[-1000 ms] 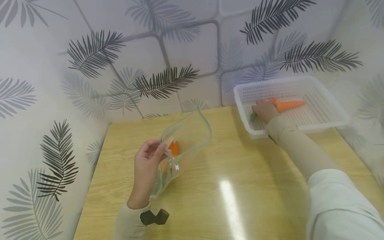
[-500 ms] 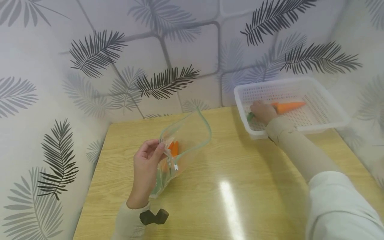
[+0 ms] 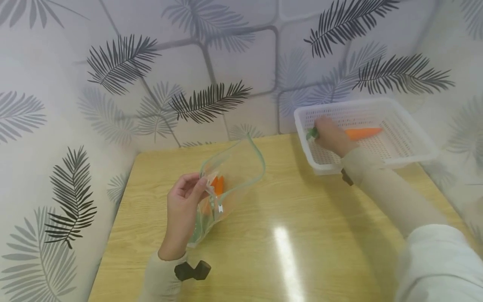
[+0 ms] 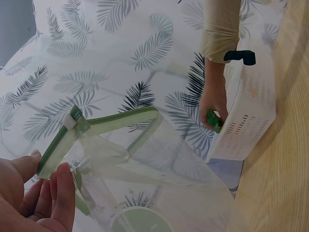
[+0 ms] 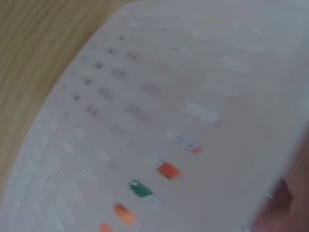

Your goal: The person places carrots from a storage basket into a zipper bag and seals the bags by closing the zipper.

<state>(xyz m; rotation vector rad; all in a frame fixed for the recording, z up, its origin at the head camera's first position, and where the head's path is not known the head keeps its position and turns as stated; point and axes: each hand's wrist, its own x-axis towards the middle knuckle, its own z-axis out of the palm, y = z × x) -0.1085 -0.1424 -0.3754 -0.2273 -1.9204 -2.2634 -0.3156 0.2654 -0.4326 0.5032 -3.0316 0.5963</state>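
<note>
Leaf-print wall [image 3: 249,63] backs the desk [image 3: 241,268]; I watch the left hand [image 3: 184,209] pinch the zip bag [image 3: 241,167] up high, likely so it gapes; the right hand [image 3: 333,136] grips a green-topped item [image 3: 311,134] inside the basket [image 3: 327,169].

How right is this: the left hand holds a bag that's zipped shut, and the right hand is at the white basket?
Only one thing is off: the bag is open, not zipped shut, as the head view shows. The left hand holds it, and the right hand is at the white basket.
</note>
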